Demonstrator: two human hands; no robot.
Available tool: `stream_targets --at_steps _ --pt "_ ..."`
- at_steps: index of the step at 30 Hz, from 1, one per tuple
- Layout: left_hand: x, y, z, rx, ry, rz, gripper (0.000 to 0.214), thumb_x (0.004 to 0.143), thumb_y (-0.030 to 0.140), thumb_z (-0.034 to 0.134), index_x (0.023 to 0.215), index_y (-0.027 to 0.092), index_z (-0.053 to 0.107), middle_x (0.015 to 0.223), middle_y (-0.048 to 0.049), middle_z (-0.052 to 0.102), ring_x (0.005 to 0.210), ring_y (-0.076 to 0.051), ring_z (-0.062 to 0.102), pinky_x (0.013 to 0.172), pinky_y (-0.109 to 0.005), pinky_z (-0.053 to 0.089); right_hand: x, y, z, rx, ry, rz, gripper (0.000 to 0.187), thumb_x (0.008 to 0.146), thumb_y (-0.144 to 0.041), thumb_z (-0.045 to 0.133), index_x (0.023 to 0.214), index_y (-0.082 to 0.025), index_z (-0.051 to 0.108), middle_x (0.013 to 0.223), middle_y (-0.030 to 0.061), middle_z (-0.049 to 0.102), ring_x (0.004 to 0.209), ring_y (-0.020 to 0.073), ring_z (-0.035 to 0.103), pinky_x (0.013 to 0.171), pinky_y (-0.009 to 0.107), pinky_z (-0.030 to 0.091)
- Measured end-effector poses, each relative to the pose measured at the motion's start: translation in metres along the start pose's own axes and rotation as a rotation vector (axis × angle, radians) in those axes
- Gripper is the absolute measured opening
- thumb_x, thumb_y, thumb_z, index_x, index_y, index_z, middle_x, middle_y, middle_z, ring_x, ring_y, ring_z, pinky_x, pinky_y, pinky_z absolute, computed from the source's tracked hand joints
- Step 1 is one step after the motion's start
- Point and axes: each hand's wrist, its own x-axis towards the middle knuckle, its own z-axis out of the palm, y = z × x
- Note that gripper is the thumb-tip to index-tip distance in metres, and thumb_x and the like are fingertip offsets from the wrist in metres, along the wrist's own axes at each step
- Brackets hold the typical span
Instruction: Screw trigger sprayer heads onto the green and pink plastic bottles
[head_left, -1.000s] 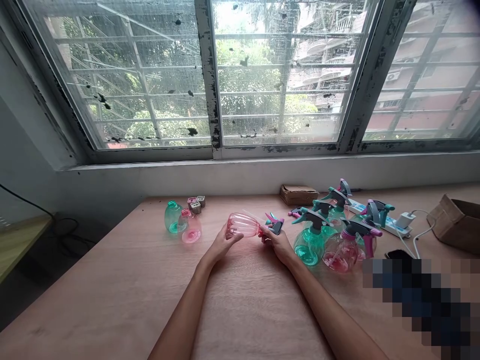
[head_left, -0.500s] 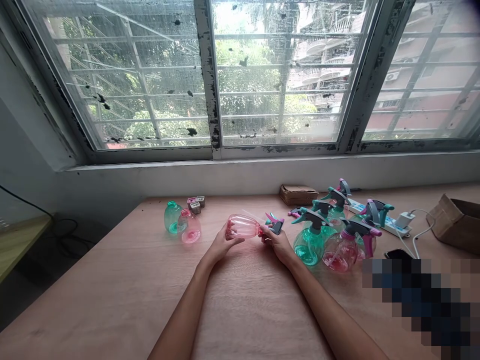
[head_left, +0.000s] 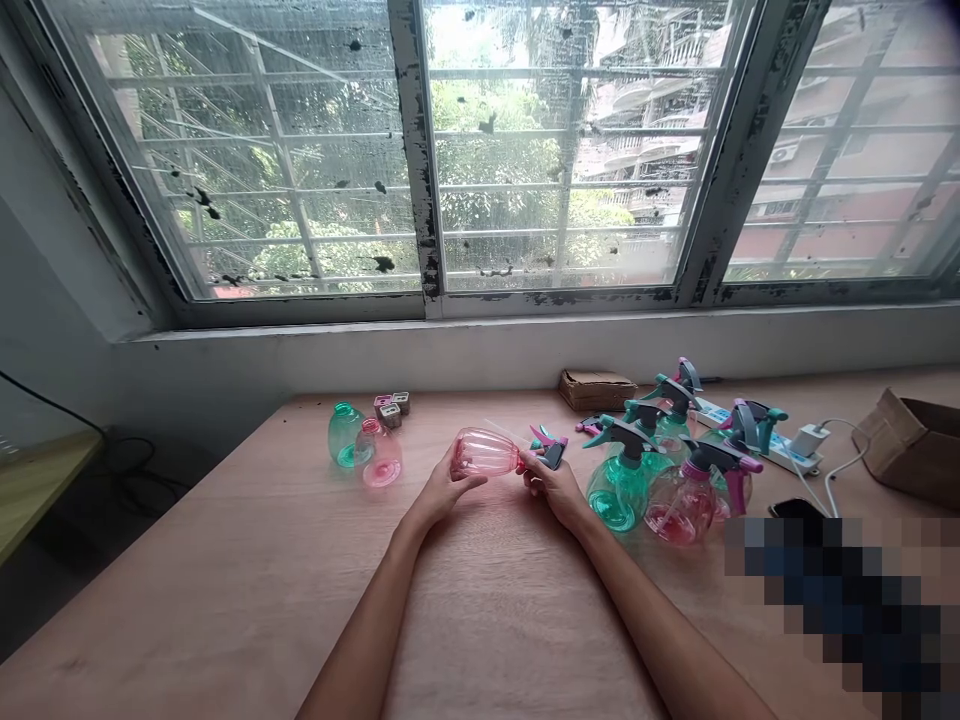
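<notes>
A clear pink spray bottle lies sideways between my hands, its base to the left and its neck to the right. My left hand is closed around the base end, thumb along the near side. At the neck, the fingers of my right hand pinch the bottle; they partly hide its mouth. Just behind the right hand is a loose trigger spray head in pink, teal and black. To the left stand a green bottle and a pink bottle, both without spray heads.
Several bottles with spray heads, among them a green one and a pink one, crowd the right side. Behind them are a power strip and a cardboard box. A flat brown box and small blocks sit at the back.
</notes>
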Motion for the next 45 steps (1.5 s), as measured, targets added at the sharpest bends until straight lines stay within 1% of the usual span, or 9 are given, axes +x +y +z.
stream_targets --at_steps 4,9,14,18,23,25,31,40,45 --pt "0.0 0.004 0.001 0.001 -0.007 0.009 0.086 0.069 0.039 0.087 0.143 0.022 0.046 0.124 -0.0098 0.064 0.114 -0.028 0.06 0.1 -0.041 0.048 0.0 0.0 0.0 -0.004 -0.005 0.008 0.037 0.074 -0.052 0.082 0.083 -0.019 0.067 0.071 0.0016 0.069 0.054 0.0136 0.054 0.044 0.025 0.038" --pt "0.002 0.005 -0.001 0.013 0.012 0.008 0.065 0.08 0.047 0.076 0.135 0.018 0.055 0.121 -0.0127 0.064 0.117 -0.03 0.058 0.103 -0.043 0.045 0.0 0.001 0.0 -0.001 -0.011 0.012 0.039 0.071 -0.052 0.085 0.083 -0.02 0.067 0.071 0.0015 0.07 0.052 0.0127 0.052 0.044 0.025 0.038" --pt "0.0 0.002 -0.001 0.014 -0.004 -0.012 0.092 0.068 0.038 0.086 0.148 0.022 0.042 0.132 -0.0135 0.058 0.125 -0.031 0.054 0.107 -0.045 0.042 0.003 0.005 -0.003 0.017 0.01 0.017 0.037 0.073 -0.052 0.083 0.081 -0.021 0.065 0.07 0.0003 0.068 0.051 0.0123 0.052 0.045 0.025 0.037" --pt "-0.001 0.003 0.0 0.008 -0.022 -0.011 0.101 0.066 0.035 0.088 0.151 0.024 0.036 0.128 -0.0109 0.059 0.115 -0.027 0.059 0.102 -0.043 0.046 0.003 0.005 -0.003 0.018 0.01 0.026 0.037 0.072 -0.052 0.084 0.079 -0.02 0.066 0.068 0.0001 0.068 0.05 0.0122 0.053 0.046 0.025 0.036" --pt "0.002 0.003 -0.001 0.027 -0.01 -0.017 0.069 0.074 0.045 0.082 0.132 0.017 0.058 0.114 -0.0112 0.067 0.111 -0.03 0.061 0.102 -0.045 0.046 0.002 0.004 -0.002 0.017 0.002 0.036 0.04 0.069 -0.053 0.086 0.081 -0.02 0.068 0.069 0.0016 0.07 0.05 0.0125 0.053 0.046 0.026 0.037" --pt "0.003 0.001 -0.002 0.022 -0.006 -0.017 0.065 0.077 0.048 0.078 0.13 0.016 0.059 0.114 -0.0118 0.067 0.111 -0.03 0.062 0.102 -0.045 0.047 0.003 0.004 -0.002 0.024 0.008 0.039 0.041 0.067 -0.053 0.087 0.081 -0.02 0.068 0.069 0.0015 0.07 0.05 0.0126 0.053 0.045 0.026 0.037" --pt "0.001 -0.004 0.0 0.004 0.016 -0.01 0.103 0.067 0.038 0.088 0.153 0.026 0.033 0.147 -0.016 0.048 0.114 -0.027 0.062 0.1 -0.043 0.049 0.006 0.006 -0.005 0.067 0.034 0.051 0.041 0.071 -0.057 0.083 0.079 -0.02 0.067 0.071 0.0016 0.069 0.05 0.0112 0.052 0.044 0.025 0.035" --pt "0.001 0.005 0.0 0.018 0.038 0.008 0.068 0.081 0.049 0.075 0.137 0.016 0.054 0.124 -0.0142 0.066 0.116 -0.03 0.062 0.105 -0.046 0.046 0.002 0.005 -0.002 0.033 0.02 0.038 0.04 0.07 -0.053 0.086 0.081 -0.02 0.067 0.071 0.0026 0.07 0.052 0.0125 0.054 0.046 0.025 0.038" --pt "0.001 -0.002 -0.001 -0.003 0.025 0.007 0.091 0.072 0.041 0.084 0.149 0.021 0.041 0.136 -0.0144 0.059 0.117 -0.029 0.062 0.105 -0.045 0.046 0.003 0.006 -0.002 0.027 0.029 0.034 0.041 0.07 -0.054 0.085 0.081 -0.02 0.067 0.071 0.0018 0.07 0.051 0.0122 0.054 0.046 0.025 0.037"
